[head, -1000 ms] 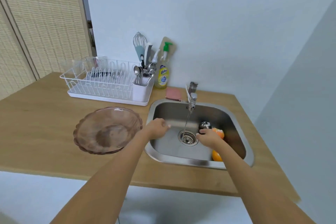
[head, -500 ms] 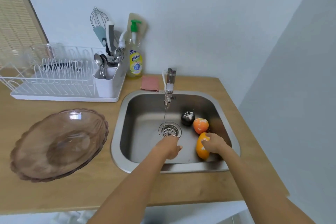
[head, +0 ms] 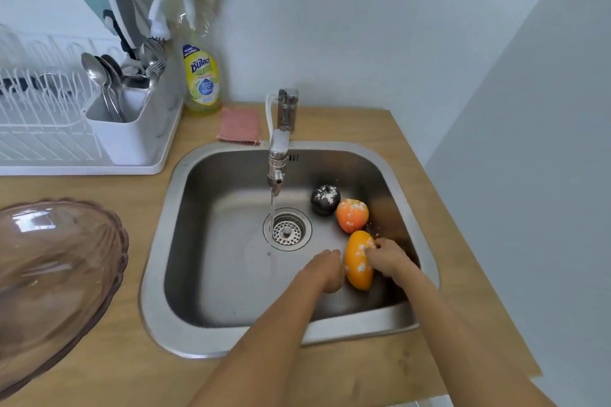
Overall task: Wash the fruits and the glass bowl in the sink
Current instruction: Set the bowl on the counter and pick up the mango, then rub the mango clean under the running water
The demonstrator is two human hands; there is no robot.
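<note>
In the steel sink [head: 158, 258] lie three fruits flecked with white foam: a dark round fruit [head: 325, 200], an orange round fruit [head: 352, 215] and a long yellow-orange fruit [head: 357, 269] near the front right. My right hand [head: 386, 256] grips the long fruit from its right side with curled fingers. From the left, my left hand [head: 325, 271] curls against the same fruit. The tap [head: 279, 155] runs a thin stream onto the drain [head: 287, 230]. The brownish glass bowl [head: 49, 274] sits on the counter left of the sink.
A white dish rack [head: 49, 129] with a cutlery holder [head: 132, 135] stands at the back left. A dish soap bottle [head: 201, 76] and a pink cloth [head: 238, 125] sit behind the sink. A wall rises close on the right.
The view has moved closer and to the right over the sink. My left hand has moved from the sink's left part across to the long fruit. My right hand stays on that fruit.
</note>
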